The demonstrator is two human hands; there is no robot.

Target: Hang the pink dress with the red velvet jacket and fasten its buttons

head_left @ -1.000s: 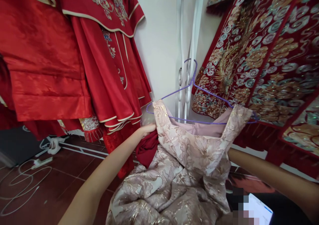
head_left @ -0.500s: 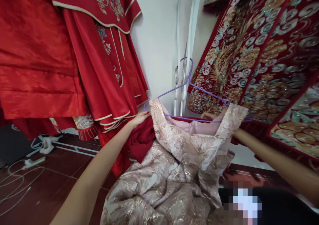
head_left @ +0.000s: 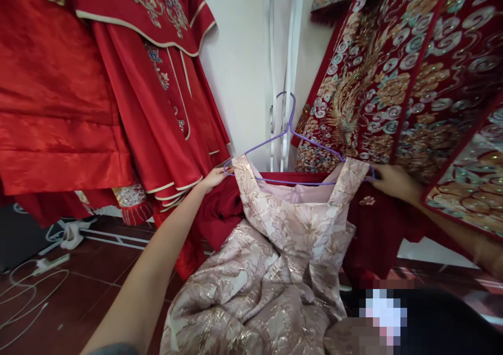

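Note:
A pale pink and gold brocade dress (head_left: 291,229) hangs by its wide shoulder straps on a purple hanger (head_left: 275,136). Behind its bodice stretches a dark red garment (head_left: 377,229), showing on both sides and through the neckline. My left hand (head_left: 215,179), fingers closed, grips this red cloth at the hanger's left end. At the opposite end, my right hand (head_left: 393,181) is closed on the red garment's upper edge, close against the hanger tip. Fingertips of both hands are partly hidden by cloth and hanger.
White upright poles (head_left: 288,72) stand behind the hanger's hook. Red garments (head_left: 153,93) hang at left, and an embroidered red garment (head_left: 385,82) at right. White shoes (head_left: 71,235), a power strip (head_left: 51,263) and loose cables lie on the floor at lower left.
My right hand has moved from behind the neckline out to the hanger's right end. The red garment now spreads to the right behind the dress. My left hand stays at the left end.

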